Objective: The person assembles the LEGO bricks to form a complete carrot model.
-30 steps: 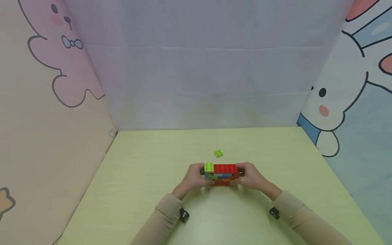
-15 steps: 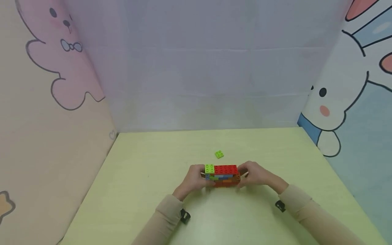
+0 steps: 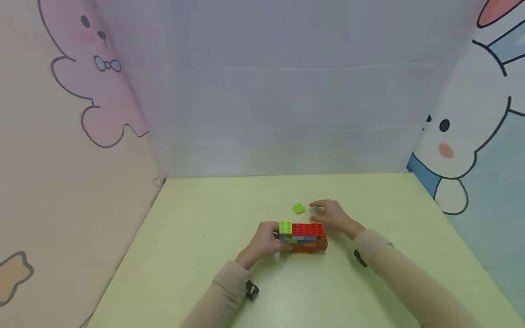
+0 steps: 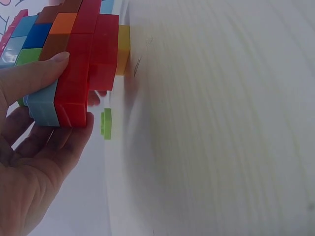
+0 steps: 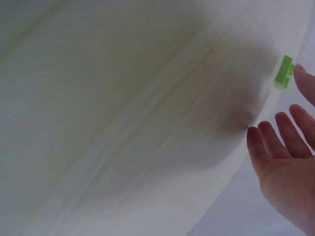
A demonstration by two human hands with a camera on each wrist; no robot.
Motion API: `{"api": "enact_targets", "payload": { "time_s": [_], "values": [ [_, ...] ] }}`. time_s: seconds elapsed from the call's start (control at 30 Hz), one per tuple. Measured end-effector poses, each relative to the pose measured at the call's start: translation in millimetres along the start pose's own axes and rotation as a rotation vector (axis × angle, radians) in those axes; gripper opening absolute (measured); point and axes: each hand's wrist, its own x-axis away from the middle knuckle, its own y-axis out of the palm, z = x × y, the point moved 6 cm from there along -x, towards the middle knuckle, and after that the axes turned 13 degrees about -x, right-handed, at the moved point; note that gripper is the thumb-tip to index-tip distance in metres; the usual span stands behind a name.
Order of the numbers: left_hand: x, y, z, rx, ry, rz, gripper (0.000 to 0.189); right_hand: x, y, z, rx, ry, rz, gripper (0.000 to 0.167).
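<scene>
A built block of toy bricks [image 3: 307, 229] stands on the table, its top a lime-green brick beside a long red one. My left hand [image 3: 263, 240] grips its left end; in the left wrist view the thumb lies across the front of the brick build [image 4: 74, 83] and the other fingers are behind and beneath. Beyond it lies a small loose lime-green brick [image 3: 298, 208] with studs up. My right hand [image 3: 333, 216] is just right of that brick, fingers extended and apart from it. In the right wrist view the green brick [image 5: 284, 72] appears close to the thumb.
The pale yellow-green table [image 3: 229, 205] ends at a white cloth backdrop [image 3: 262, 114]. Side panels with cartoon animals stand left and right. A dark strap piece [image 3: 252, 290] hangs at the left sleeve's cuff, another [image 3: 360, 258] at the right.
My right hand has let go of the brick build's right end and moved away and forward toward the loose green brick. The left hand keeps its hold.
</scene>
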Motion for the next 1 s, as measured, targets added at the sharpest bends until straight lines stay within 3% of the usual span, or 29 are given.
{"api": "enact_targets", "payload": {
  "time_s": [0.27, 0.5, 0.73, 1.0],
  "values": [
    [-0.7, -1.0, -0.7, -0.012, 0.047, -0.004, 0.037, -23.2, 19.7, -0.8, -0.026, -0.062, -0.036, 0.050],
    [2.8, -5.4, -0.5, -0.023, 0.033, -0.008, 0.035, -38.5, 30.6, -7.2, 0.039, -0.175, -0.085, 0.045],
    [2.1, -4.5, -2.7, -0.020, 0.016, -0.016, 0.035, -36.9, 26.8, -4.2, 0.052, -0.069, -0.082, 0.038],
    [0.3, -3.4, -3.4, -0.006, 0.006, -0.013, 0.036, -12.7, 8.2, -8.4, 0.038, -0.013, -0.037, 0.038]
  ]
}}
